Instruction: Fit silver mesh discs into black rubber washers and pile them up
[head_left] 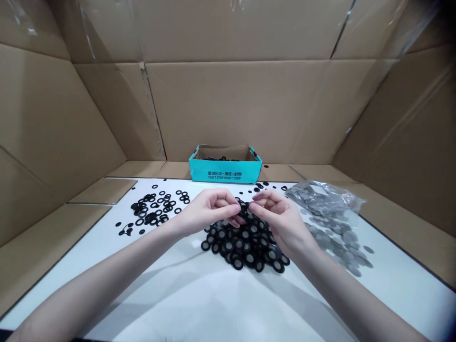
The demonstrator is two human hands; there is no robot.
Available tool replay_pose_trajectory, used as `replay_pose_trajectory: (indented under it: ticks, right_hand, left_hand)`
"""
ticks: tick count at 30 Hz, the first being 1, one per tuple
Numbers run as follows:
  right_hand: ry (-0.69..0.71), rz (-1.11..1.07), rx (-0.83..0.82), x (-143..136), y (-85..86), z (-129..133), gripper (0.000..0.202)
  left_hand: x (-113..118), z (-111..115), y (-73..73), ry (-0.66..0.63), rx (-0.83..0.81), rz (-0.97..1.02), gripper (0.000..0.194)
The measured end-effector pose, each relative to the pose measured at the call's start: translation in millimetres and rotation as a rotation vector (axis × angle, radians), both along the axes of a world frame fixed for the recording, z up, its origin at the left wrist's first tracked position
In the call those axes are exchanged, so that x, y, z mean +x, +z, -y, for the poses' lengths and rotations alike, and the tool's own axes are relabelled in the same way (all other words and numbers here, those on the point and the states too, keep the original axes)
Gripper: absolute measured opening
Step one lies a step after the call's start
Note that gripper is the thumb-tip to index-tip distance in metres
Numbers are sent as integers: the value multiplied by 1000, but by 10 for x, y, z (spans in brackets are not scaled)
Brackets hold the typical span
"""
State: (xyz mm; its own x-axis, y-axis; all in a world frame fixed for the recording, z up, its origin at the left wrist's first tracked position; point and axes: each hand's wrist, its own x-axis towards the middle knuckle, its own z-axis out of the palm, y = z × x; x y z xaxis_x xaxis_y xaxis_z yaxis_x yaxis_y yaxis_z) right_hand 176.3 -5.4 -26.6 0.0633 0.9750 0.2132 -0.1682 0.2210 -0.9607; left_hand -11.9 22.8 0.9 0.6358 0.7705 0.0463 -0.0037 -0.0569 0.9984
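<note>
My left hand [219, 208] and my right hand [274, 211] meet at the fingertips above a heap of black rings with grey centres [245, 244]. A small black ring [244, 207] sits between the two thumbs, each hand closed in a pinch at one side of it. Its far side blends into the dark heap behind, so I cannot tell whether a grey disc is in it. On the left lie loose open black rings [159, 212]. Flat grey discs [344, 244] are spread on the right, beside my right forearm.
A turquoise box [225, 171] holding black pieces stands at the back. Behind the grey discs lies a clear plastic bag [322, 197] with more discs inside. Cardboard walls [238, 109] enclose the white table [199, 304] at the back and sides. Small black pieces [256, 189] are scattered near the box.
</note>
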Motion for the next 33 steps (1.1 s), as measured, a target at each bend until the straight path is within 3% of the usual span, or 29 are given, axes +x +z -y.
replay_pose_trajectory:
  ticks: [7, 16, 22, 33]
  right_hand:
    - [-64, 129, 104, -54, -79, 4, 28]
    - [-33, 159, 153, -38, -136, 28, 27]
    - [-85, 501, 355, 35, -193, 94, 13]
    - [-171, 716, 559, 37, -218, 144, 8]
  left_hand:
    - [21, 10, -46, -37, 42, -33, 32]
    - [-5, -24, -115, -31, 144, -55, 28]
    - [15, -12, -84, -3, 183, -82, 22]
    - [56, 97, 18, 75, 700, -290, 14]
